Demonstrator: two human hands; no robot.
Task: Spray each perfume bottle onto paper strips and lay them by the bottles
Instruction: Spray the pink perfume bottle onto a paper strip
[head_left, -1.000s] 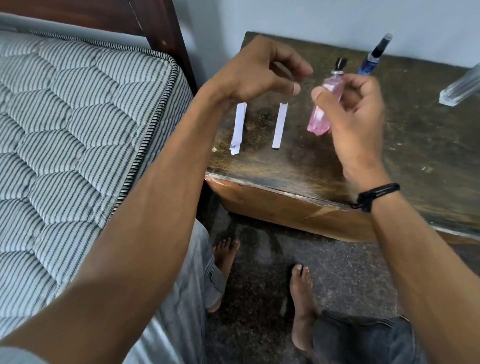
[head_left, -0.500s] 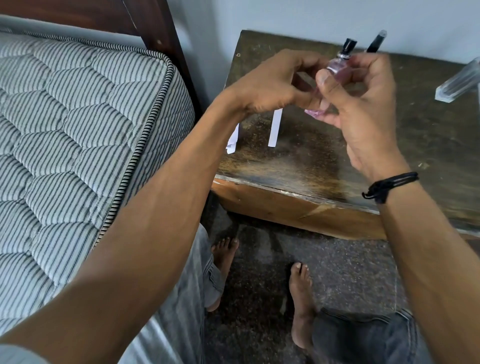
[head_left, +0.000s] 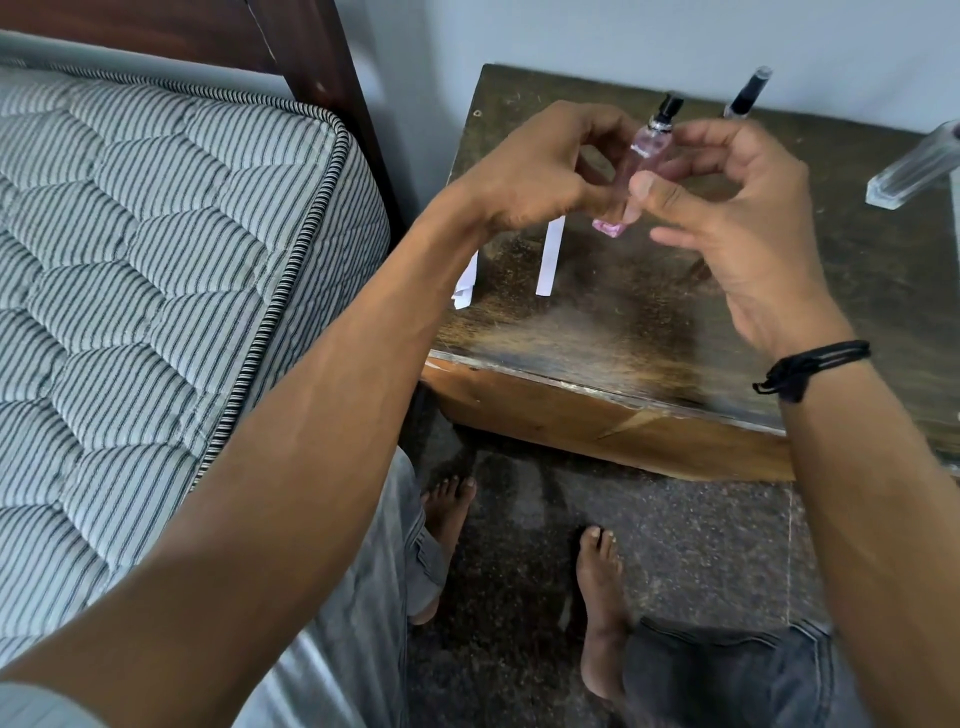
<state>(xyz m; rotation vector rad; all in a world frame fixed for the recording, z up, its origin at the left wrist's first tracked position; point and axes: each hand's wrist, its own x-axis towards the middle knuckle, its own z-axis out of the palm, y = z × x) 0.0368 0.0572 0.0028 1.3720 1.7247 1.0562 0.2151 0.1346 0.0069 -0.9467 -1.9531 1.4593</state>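
A slim pink perfume bottle with a black spray top is held tilted above the dark wooden table. My left hand grips its lower half. My right hand touches it from the other side, thumb against the glass and index finger behind the neck. Two white paper strips lie on the table under my hands: one in plain view, the other partly hidden by my left forearm. A second bottle with a dark cap stands behind my right hand.
A clear glass bottle or cap lies at the table's right edge. A striped mattress and dark headboard are close on the left. My bare feet rest on the speckled floor below the table's front edge.
My left hand has moved right and closed on the pink bottle, which only my right hand held before. Both hands have lifted it slightly toward the wall.
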